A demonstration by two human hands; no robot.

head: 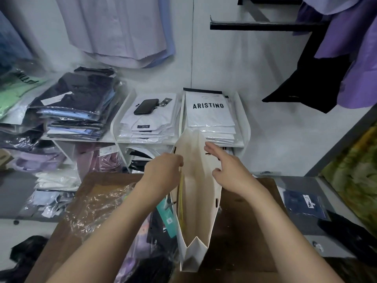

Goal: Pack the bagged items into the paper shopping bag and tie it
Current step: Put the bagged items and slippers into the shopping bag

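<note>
Both hands spread the bag's mouth.
Left hand pinches the left wall; right hand open. Bag looks light, creasable: grip rims.

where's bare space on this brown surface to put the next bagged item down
Free: the brown surface right of the paper shopping bag, up to the navy packet. Crowded: left of the bag, loose clear plastic and bagged items cover it. The white shelf is stacked full.
</note>
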